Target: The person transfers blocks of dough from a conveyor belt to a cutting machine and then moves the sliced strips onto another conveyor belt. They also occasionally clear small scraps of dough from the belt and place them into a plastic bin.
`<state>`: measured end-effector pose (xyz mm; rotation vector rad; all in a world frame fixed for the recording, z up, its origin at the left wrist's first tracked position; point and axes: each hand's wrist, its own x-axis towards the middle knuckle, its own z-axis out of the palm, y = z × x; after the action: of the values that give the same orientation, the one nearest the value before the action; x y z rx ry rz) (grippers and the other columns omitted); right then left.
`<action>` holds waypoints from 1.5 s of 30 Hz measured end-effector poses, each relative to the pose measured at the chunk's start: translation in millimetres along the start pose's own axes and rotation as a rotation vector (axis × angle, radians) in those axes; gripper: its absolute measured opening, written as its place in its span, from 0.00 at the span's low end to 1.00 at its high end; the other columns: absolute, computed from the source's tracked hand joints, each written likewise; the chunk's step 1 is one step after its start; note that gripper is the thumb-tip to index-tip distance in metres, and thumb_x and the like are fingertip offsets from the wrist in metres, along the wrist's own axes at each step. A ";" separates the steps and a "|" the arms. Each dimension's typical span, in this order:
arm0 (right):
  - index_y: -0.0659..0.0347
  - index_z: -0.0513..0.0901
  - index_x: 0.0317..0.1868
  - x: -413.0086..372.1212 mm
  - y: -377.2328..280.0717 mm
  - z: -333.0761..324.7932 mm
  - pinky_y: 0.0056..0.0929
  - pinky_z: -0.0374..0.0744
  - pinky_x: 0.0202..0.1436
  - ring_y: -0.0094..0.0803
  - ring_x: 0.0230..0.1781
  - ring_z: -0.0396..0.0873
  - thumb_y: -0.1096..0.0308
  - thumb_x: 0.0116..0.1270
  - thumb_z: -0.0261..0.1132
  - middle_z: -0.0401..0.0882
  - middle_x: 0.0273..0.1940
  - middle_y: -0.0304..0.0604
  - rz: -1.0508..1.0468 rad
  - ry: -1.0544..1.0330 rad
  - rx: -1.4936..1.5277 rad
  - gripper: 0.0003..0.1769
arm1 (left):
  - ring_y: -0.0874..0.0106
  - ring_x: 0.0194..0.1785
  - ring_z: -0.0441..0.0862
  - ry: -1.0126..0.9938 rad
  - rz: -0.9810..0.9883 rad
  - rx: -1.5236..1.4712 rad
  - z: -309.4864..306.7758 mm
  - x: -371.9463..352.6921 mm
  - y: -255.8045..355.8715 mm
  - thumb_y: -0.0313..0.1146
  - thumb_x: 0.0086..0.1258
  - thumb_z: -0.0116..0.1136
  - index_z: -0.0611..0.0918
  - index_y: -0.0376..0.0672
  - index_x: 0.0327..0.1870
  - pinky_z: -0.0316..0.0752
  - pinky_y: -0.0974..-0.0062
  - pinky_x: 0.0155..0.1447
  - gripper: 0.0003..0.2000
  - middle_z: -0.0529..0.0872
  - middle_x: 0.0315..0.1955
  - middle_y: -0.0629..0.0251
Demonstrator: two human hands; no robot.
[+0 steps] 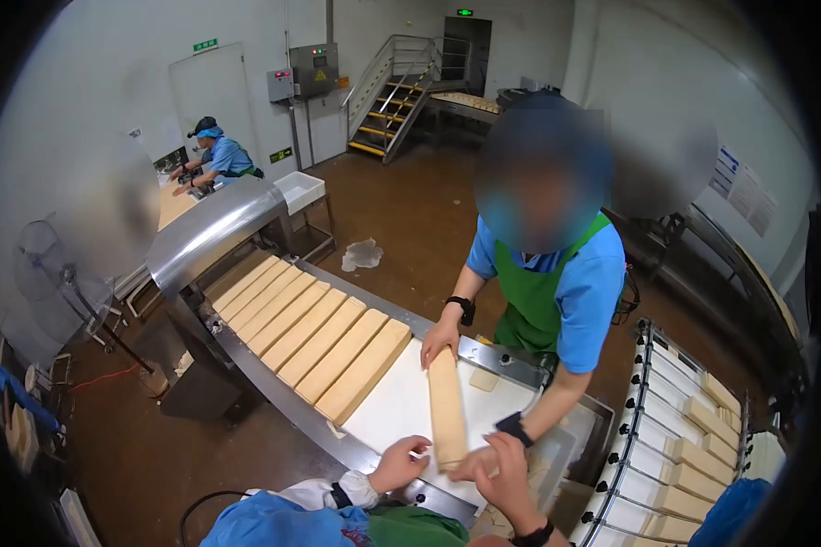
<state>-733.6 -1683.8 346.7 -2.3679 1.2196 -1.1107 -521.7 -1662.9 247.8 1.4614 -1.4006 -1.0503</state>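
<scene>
A long pale dough slab lies at a slant near the end of the white conveyor belt. A co-worker opposite has one hand on its far end and the other at its near end. My left hand is open, with curved fingers just left of the slab's near end. To the right of that end, my right hand is open with its fingers bent, close to the co-worker's hand and partly overlapping it. Neither of my hands visibly holds anything. Several more dough slabs lie side by side up the belt.
A metal hood covers the belt's far end. On the right, another conveyor carries several dough pieces. Dough scraps lie in a tray at the belt's end. Another person works at the back left; a fan stands left.
</scene>
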 end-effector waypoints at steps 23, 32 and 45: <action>0.67 0.56 0.72 199.5 115.3 378.8 0.48 0.42 0.77 0.45 0.78 0.40 0.49 0.68 0.56 0.47 0.75 0.53 0.344 -0.488 -0.359 0.41 | 0.67 0.35 0.81 0.054 -0.552 0.140 -166.2 42.2 -121.7 0.45 0.46 0.76 0.62 0.42 0.70 0.77 0.71 0.40 0.49 0.83 0.37 0.55; 0.65 0.72 0.56 240.4 110.1 375.2 0.49 0.60 0.65 0.40 0.58 0.67 0.51 0.54 0.64 0.71 0.53 0.49 0.437 -0.372 -0.537 0.34 | 0.60 0.52 0.82 0.086 -0.432 0.004 -158.2 53.4 -162.4 0.43 0.45 0.76 0.63 0.39 0.69 0.76 0.69 0.55 0.48 0.83 0.49 0.50; 0.69 0.67 0.63 115.9 129.0 172.6 0.45 0.72 0.61 0.49 0.58 0.74 0.34 0.48 0.68 0.73 0.57 0.57 1.269 -0.485 -0.425 0.53 | 0.47 0.40 0.79 -0.325 -0.173 0.621 -119.6 72.6 -117.8 0.49 0.38 0.73 0.67 0.54 0.65 0.76 0.56 0.45 0.46 0.82 0.40 0.46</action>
<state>-642.0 -1873.0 221.6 -1.3104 2.2758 0.1308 -370.3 -1729.9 170.0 1.9405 -1.9827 -1.0408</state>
